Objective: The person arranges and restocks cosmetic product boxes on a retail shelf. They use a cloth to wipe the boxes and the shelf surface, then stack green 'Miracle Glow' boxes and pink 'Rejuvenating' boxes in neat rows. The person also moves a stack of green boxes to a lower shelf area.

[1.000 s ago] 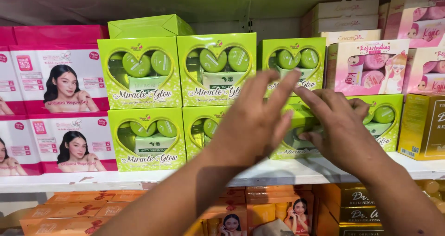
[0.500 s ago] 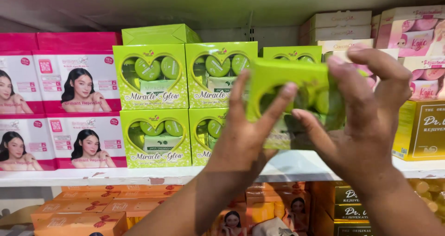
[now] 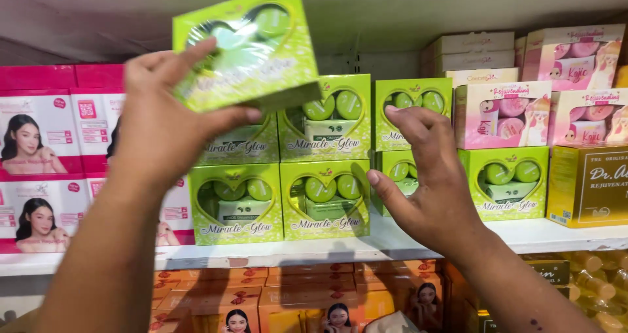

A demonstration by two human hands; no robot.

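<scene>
The left hand (image 3: 157,120) pinches a lime-green heart-window gift box (image 3: 245,48) by its lower-left corner, thumb beneath, held tilted at 11 o'clock above the stacked green boxes (image 3: 325,169). So slight a hold could let it slip onto the shelf (image 3: 392,241). The right hand (image 3: 432,176) is spread and empty, near the narrow stack (image 3: 400,176) at 3 o'clock, which a nudge might topple.

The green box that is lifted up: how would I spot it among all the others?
Start at the white shelf stacked with lime-green boxes with heart-shaped windows. Look above the left of that stack, near the shelf overhead: the left hand holds one green box in the air. Unlike its upright neighbours, it is tilted and rests on nothing.
</scene>
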